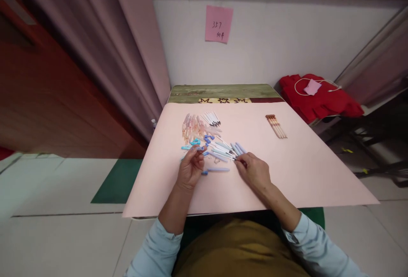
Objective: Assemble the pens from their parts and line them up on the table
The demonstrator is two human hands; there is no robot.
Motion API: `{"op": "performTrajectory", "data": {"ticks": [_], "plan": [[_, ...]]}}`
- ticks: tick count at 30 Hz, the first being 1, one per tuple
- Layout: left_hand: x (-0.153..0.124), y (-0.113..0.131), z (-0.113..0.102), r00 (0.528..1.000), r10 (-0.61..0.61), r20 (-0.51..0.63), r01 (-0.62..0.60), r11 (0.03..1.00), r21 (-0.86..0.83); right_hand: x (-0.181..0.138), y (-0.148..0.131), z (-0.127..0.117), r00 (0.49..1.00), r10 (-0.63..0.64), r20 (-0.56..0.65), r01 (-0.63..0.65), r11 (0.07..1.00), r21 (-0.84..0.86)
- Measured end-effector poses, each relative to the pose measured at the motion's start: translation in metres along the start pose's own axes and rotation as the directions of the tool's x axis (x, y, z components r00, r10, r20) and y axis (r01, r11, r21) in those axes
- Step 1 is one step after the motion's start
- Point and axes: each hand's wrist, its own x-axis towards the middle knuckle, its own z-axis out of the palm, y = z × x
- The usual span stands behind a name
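Observation:
My left hand (190, 167) is closed, pinching a small blue pen part (200, 148) between thumb and fingers. My right hand (253, 171) has its fingertips together at the dark tip of a thin white pen refill (227, 155), among the pile between both hands. Pale blue and lilac pen barrels (218, 156) lie there, with more lilac barrels (238, 148) just beyond my right fingers. Dark blue caps (208, 138) and turquoise pen pieces (194, 142) sit past my left hand. A single lilac barrel (218, 169) rests nearer me.
Clear pinkish pen barrels (192, 127) lie at the back left, beside white refills with black ends (211, 118). Several brown-topped pens (276, 126) are lined up at the right. Pink paper (302, 183) covers the table. Red cloth (314, 103) is heaped beyond its right edge.

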Motion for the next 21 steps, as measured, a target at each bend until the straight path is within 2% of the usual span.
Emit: {"op": "performTrajectory", "data": {"ticks": [4,8,14,21], "plan": [[0.000,0.000,-0.001,0.999,-0.004,0.032,0.004,1.000,0.001,0.005,-0.005,-0.005,0.997,0.044,0.064,-0.042,0.999,-0.029],[0.001,0.000,-0.001,1.000,0.002,0.014,-0.002,1.000,-0.008,0.009,-0.006,-0.007,0.995,0.037,0.093,-0.033,0.999,-0.038],[0.002,0.000,-0.004,1.000,0.008,-0.013,-0.008,1.000,0.018,0.007,-0.001,-0.005,0.997,0.012,0.077,-0.011,1.000,-0.004],[0.004,-0.002,-0.006,0.999,0.006,-0.048,-0.005,0.999,0.036,0.005,0.008,0.000,0.998,-0.017,0.060,0.009,0.993,0.119]]}}
